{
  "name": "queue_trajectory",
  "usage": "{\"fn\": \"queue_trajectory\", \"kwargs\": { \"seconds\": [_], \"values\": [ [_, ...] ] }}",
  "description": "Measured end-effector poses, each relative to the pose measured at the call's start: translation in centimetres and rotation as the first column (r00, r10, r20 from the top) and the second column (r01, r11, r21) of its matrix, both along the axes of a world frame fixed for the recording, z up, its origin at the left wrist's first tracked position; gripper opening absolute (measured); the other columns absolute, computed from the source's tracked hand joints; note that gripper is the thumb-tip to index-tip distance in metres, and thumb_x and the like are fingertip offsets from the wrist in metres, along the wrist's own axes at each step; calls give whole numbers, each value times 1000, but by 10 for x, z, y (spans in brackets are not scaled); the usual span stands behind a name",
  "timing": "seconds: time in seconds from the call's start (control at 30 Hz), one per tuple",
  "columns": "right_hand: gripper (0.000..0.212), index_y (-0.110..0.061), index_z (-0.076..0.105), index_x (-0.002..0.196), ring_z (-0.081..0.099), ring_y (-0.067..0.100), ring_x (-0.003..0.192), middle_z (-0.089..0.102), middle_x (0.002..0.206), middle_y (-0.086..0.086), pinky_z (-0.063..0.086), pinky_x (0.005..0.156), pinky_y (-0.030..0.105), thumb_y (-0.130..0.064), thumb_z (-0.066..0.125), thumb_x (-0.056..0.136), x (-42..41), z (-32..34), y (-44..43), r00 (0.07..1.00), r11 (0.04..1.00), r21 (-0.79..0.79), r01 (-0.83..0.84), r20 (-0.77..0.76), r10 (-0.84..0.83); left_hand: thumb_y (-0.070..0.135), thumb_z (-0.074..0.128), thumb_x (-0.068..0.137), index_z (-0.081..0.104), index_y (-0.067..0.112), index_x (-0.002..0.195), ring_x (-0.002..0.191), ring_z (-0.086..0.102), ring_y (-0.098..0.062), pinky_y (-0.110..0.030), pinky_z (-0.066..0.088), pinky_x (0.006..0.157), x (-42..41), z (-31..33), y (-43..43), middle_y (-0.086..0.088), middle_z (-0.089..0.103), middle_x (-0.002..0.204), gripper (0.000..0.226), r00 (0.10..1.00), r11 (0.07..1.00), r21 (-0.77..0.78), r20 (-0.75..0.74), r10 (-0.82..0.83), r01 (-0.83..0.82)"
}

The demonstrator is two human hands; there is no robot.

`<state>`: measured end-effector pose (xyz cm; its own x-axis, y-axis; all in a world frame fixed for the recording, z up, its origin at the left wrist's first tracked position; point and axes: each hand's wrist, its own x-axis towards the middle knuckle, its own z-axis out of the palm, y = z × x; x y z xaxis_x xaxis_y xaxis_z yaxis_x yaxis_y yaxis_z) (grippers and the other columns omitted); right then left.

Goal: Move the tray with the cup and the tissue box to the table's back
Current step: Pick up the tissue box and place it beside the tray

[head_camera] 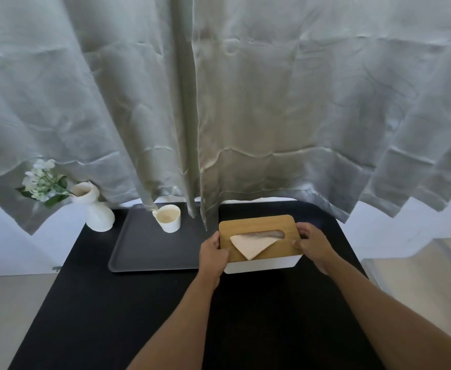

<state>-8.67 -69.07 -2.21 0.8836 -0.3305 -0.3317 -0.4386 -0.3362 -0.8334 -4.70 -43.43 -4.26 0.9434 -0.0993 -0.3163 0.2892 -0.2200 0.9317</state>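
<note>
A white tissue box [264, 264] with a wooden lid and a tissue sticking out sits on the black table, right of the tray. My left hand [213, 253] grips its left end and my right hand [311, 243] grips its right end. The dark grey tray [139, 252] lies at the table's back left. A cream cup [168, 218] stands upright on the tray's far part, near the curtain hem.
A white vase [97, 210] with white flowers stands at the table's back left corner, touching the tray's far left side. A grey curtain [219, 102] hangs over the table's back edge. The black table [112, 316] extends toward me.
</note>
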Motion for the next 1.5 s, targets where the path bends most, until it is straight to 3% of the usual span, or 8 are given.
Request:
{"fn": "queue_trajectory", "kwargs": {
  "seconds": [0.4,0.5,0.57,0.7,0.93,1.17,1.27,1.5],
  "values": [
    [45,-15,53,129,55,21,113,59,122,3,48,93,38,-3,62,86,75,-20,-22,999,997,57,-44,0,44,-7,48,79,67,37,104,96,70,-17,-40,60,86,66,-18,-23,4,74,100,55,998,997,75,-48,32,-28],
    [43,-16,53,128,54,23,115,58,125,5,48,96,41,-7,62,87,90,-26,-25,998,997,41,-64,-7,64,-8,45,79,65,18,118,93,66,-15,-25,56,73,81,-20,-27,-2,72,106,51,999,993,112,-31,29,-26],
    [42,-17,53,127,54,24,116,57,127,6,48,96,42,-7,62,87,100,-30,-25,999,998,30,-48,-11,48,-7,45,77,66,16,115,85,64,-14,-22,51,65,95,-24,-28,-1,72,97,49,1000,988,154,-4,9,-9],
    [44,-17,53,128,53,25,117,57,129,6,48,100,47,-8,63,86,120,-35,-28,1000,1000,27,-5,-20,6,-5,44,70,69,23,111,97,69,-23,-38,58,84,125,-33,-31,0,75,99,56,999,986,160,2,-38,38],
    [45,-15,54,129,57,26,114,61,127,7,51,97,48,-7,62,86,155,-46,-25,998,999,-9,50,-29,-51,-11,42,71,67,22,117,100,68,-24,-45,58,90,169,-39,-33,-4,73,106,62,998,991,115,0,-69,68],
    [48,-14,53,132,57,25,113,61,127,7,51,96,45,-4,62,87,174,-54,-22,996,997,0,76,-51,-76,-15,43,77,65,38,87,84,66,-14,-36,57,81,190,-40,-33,6,70,88,58,997,993,95,-32,-63,66],
    [48,-16,53,132,58,25,112,61,126,7,51,97,47,-4,63,86,179,-56,-23,996,997,-10,71,-63,-71,-13,44,77,66,37,82,88,65,-18,-42,57,86,194,-43,-33,3,70,89,55,997,993,101,-40,-63,67],
    [53,-16,49,136,57,25,111,58,126,7,51,96,47,-2,60,87,190,-56,-26,996,998,-27,54,-74,-56,-12,46,80,65,36,94,91,66,-13,-32,57,81,206,-48,-39,10,70,92,54,996,996,55,-70,-62,66]
  ]
}}
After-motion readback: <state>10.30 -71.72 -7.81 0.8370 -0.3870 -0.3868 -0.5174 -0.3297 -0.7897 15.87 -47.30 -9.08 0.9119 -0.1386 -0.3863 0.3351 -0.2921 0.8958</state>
